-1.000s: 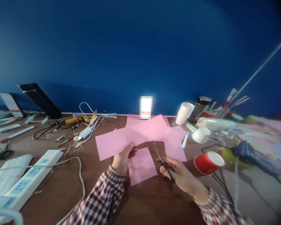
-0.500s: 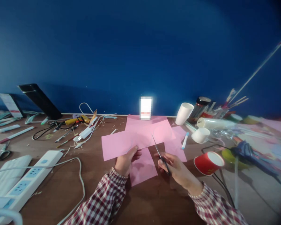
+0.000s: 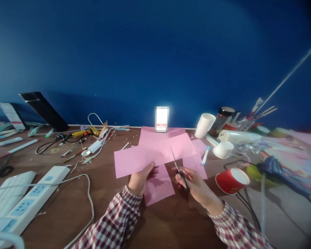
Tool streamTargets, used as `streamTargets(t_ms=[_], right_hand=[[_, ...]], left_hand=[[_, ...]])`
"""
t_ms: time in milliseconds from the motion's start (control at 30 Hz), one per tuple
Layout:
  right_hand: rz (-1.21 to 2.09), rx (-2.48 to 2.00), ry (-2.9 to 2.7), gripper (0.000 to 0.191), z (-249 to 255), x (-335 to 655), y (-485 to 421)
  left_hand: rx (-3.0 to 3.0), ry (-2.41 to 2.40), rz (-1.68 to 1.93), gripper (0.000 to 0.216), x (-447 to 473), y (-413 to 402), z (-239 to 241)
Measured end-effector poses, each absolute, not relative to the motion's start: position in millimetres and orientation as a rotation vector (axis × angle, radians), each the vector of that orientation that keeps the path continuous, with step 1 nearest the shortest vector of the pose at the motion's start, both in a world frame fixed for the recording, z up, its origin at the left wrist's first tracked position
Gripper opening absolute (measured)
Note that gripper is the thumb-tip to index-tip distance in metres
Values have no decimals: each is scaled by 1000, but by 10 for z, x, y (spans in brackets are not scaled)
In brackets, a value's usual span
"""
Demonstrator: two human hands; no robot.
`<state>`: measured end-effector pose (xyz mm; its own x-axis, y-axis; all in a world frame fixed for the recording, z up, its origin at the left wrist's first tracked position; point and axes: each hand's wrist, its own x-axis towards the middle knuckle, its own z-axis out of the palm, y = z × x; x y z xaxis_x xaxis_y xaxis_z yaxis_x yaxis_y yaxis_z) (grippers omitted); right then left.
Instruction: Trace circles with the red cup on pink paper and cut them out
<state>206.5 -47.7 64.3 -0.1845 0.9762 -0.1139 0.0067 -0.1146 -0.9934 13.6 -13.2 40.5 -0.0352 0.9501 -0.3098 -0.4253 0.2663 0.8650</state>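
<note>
My left hand (image 3: 140, 179) pinches the near edge of a pink paper sheet (image 3: 134, 159), holding it just above the brown table (image 3: 67, 207). A faint curved line shows on that sheet close to my thumb. My right hand (image 3: 194, 183) grips small dark scissors (image 3: 179, 169), whose blades point up and away at the sheet's right part. More pink paper lies flat underneath: a smaller piece (image 3: 159, 188) between my wrists and other sheets (image 3: 194, 160) further back and right. Both sleeves are red and white check.
White power strips (image 3: 28, 200) and a cable (image 3: 89, 193) lie at the left. A red paper cup (image 3: 232, 180) stands right of my right hand, with white cups (image 3: 223, 149), a blue-capped marker (image 3: 205, 155), a jar and sticks behind. Tools and scraps litter the far left.
The held pink sheet has swung a little to the right and flatter. My right hand with the scissors moved up to the sheet, blades now over its right part.
</note>
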Motion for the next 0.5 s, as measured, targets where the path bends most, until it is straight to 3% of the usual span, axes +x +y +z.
streamTargets(t_ms=[500], right_hand=[[1422,-1222,-1309,34,566,2070,-449]], left_hand=[[622,1066,1252,28,145,-155,419]])
